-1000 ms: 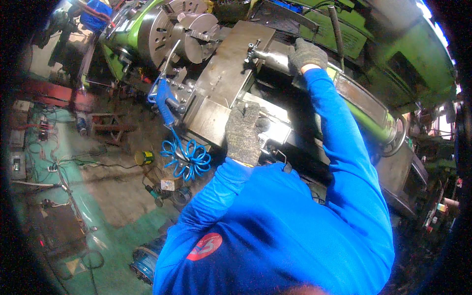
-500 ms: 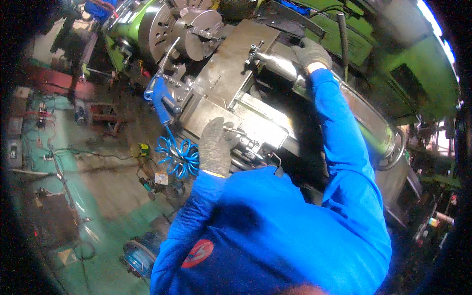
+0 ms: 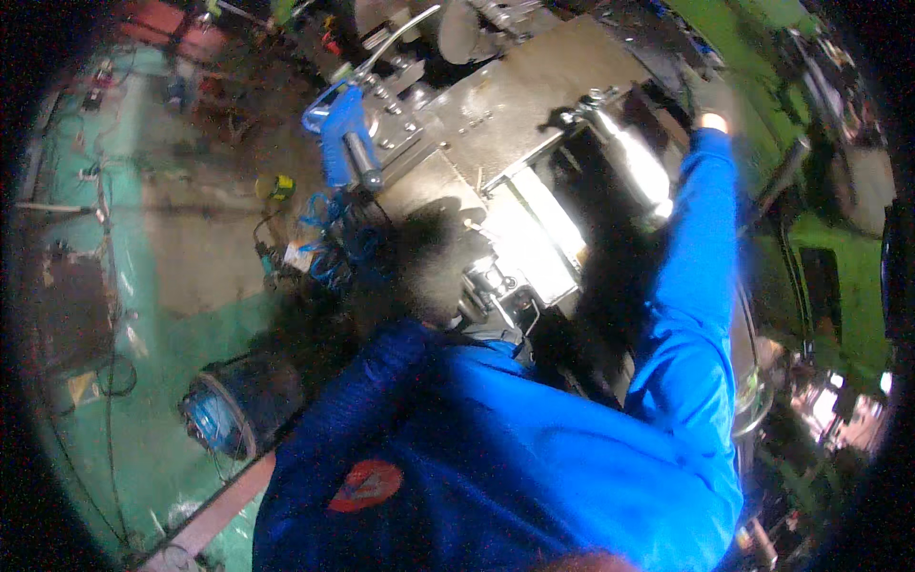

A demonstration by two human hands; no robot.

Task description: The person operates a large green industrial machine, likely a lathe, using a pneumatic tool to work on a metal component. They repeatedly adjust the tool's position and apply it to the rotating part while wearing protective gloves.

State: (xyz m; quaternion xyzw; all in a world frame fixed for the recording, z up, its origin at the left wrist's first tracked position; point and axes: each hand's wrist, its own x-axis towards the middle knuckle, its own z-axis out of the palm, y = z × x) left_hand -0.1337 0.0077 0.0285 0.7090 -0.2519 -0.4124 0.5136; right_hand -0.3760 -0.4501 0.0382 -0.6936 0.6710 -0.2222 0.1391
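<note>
My left hand [image 3: 431,262], in a dark grey work glove, is at the near side of a lathe carriage [image 3: 534,229]. It lies beside a small metal handle [image 3: 488,278]; shadow and blur hide whether its fingers grip it. My right hand [image 3: 713,95], gloved too, reaches far out to the upper right against the green machine body, and motion smears its fingers. Between the hands lies the bright metal tailstock quill [image 3: 629,162]. A blue air gun [image 3: 343,138] rests on the left side of the carriage by the tool post [image 3: 396,119].
A coiled blue hose [image 3: 329,229] hangs below the air gun. The lathe chuck [image 3: 467,33] is at the top edge. On the green floor to the left stands a blue drum-like container [image 3: 224,415]. Cables cross the floor, and a yellow-black object [image 3: 276,187] sits there.
The whole view has swung, so the chuck slides up toward the top edge and the machine shifts right. My right hand appears farther up and right. Both hands are now blurred.
</note>
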